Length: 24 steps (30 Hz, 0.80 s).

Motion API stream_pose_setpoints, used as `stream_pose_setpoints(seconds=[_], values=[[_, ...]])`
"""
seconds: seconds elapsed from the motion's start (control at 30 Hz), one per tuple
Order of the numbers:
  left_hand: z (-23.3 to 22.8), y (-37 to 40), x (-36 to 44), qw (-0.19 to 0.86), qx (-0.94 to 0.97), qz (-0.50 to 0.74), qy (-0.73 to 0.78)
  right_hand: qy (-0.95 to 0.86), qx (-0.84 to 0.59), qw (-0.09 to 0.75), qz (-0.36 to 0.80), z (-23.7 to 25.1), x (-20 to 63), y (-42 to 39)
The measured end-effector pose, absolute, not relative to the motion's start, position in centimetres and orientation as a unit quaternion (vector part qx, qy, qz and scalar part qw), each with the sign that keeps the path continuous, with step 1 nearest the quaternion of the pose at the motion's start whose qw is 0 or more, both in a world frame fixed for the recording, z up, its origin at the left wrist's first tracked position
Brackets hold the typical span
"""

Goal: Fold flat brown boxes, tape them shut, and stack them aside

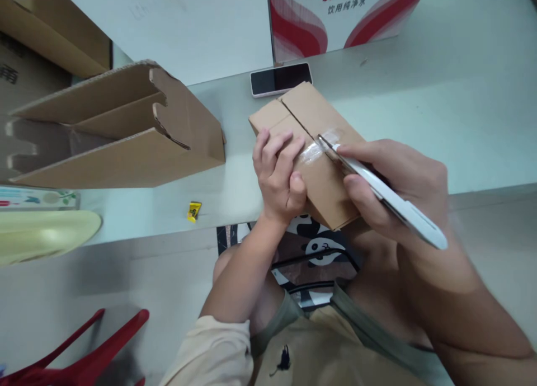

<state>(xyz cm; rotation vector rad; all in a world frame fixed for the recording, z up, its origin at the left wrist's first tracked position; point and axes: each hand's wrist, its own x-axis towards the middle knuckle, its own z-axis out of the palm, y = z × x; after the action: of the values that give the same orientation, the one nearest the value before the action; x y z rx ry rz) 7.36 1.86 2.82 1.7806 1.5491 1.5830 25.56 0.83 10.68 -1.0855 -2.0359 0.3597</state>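
Note:
A small brown cardboard box (pixel 319 109) lies tilted at the front edge of the table, a strip of clear tape (pixel 311 153) across its top seam. My left hand (pixel 279 170) holds the box down, its bent fingers and thumb pressed on the upper face. In my right hand (pixel 403 179) is a white utility knife (pixel 390 198), gripped between thumb and fingers. The knife's blade tip touches the box at the seam, right beside the tape. My right palm is partly hidden behind the knife's handle.
A black-screened phone (pixel 281 79) lies just behind the box. An open cardboard carton (pixel 188 117) stands to the left, near a small yellow wrapper (pixel 193 211). At the back is a red-and-white water carton (pixel 335 25). A red stool (pixel 96 347) stands on the floor at lower left.

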Motion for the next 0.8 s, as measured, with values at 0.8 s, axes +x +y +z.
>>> stream_pose_setpoints(seconds=[0.8], values=[[2.78, 1.75, 7.44, 0.142, 0.626, 0.549, 0.535, -0.814, -0.42, 0.378, 0.134, 10.96, 25.36, 0.64]])
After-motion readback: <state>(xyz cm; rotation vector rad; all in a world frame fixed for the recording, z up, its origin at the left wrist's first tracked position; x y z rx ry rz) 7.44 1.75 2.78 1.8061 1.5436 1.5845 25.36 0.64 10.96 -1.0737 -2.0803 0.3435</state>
